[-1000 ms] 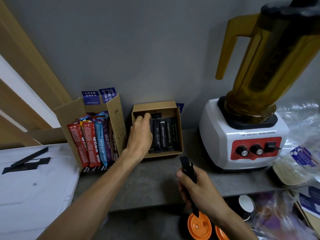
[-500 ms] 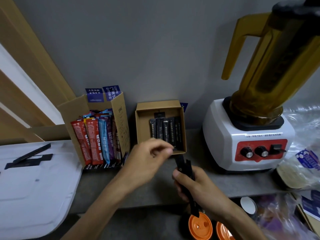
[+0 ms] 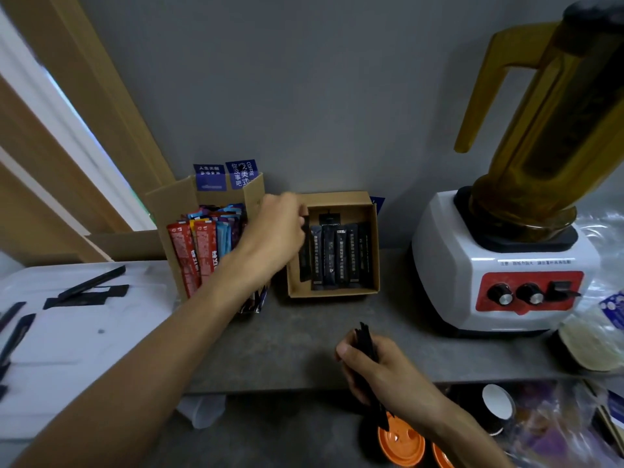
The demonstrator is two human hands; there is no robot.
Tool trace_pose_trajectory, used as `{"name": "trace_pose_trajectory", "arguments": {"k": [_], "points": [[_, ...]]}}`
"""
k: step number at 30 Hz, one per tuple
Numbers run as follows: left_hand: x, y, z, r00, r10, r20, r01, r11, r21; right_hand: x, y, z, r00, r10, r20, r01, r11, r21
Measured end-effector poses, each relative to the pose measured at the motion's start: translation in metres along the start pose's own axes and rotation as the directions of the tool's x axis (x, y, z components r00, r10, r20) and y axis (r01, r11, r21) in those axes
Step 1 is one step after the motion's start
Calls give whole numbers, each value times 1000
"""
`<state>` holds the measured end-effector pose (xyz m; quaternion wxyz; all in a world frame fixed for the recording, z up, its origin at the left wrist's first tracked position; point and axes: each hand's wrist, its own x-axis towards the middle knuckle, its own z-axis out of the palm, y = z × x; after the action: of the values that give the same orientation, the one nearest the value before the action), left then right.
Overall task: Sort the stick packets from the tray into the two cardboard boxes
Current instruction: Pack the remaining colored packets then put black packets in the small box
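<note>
A grey counter (image 3: pixel 304 346) runs along the grey wall. On it, at the back, stands an open tall cardboard box (image 3: pixel 175 214) filled with upright coloured stick packets (image 3: pixel 199 251). Just beside it to the right sits a low cardboard box (image 3: pixel 332 292) holding black stick packets (image 3: pixel 337 258) side by side. Further right stands a white blender (image 3: pixel 499 265) with a red control panel and an amber jug. At the left end lies a white tray (image 3: pixel 84 339) carrying a few loose black packets (image 3: pixel 91 288). A plastic bag (image 3: pixel 597 332) rests at the right edge.
</note>
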<state>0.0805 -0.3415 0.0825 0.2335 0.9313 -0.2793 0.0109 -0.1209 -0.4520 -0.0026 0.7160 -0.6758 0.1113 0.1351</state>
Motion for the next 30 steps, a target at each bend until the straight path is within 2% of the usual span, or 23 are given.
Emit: {"name": "trace_pose_trajectory", "arguments": {"k": [3, 7, 15, 25, 30], "points": [[12, 6, 19, 998, 60, 26, -65, 965, 256, -4, 2, 2, 1000, -14, -14, 13, 1000, -9], [16, 8, 27, 996, 73, 46, -86, 888, 451, -8, 3, 0, 999, -5, -40, 4, 1000, -25], [21, -6, 36, 991, 136, -11, -118, 890, 441, -12, 0, -5, 999, -5, -52, 4, 1000, -22], [29, -15, 45, 989, 144, -33, -115, 892, 436, -11, 1, -7, 999, 4, -48, -5, 1000, -20], [25, -16, 44, 986, 163, -47, -120, 866, 486, -9, 3, -9, 995, 4, -95, -3, 1000, 17]]}}
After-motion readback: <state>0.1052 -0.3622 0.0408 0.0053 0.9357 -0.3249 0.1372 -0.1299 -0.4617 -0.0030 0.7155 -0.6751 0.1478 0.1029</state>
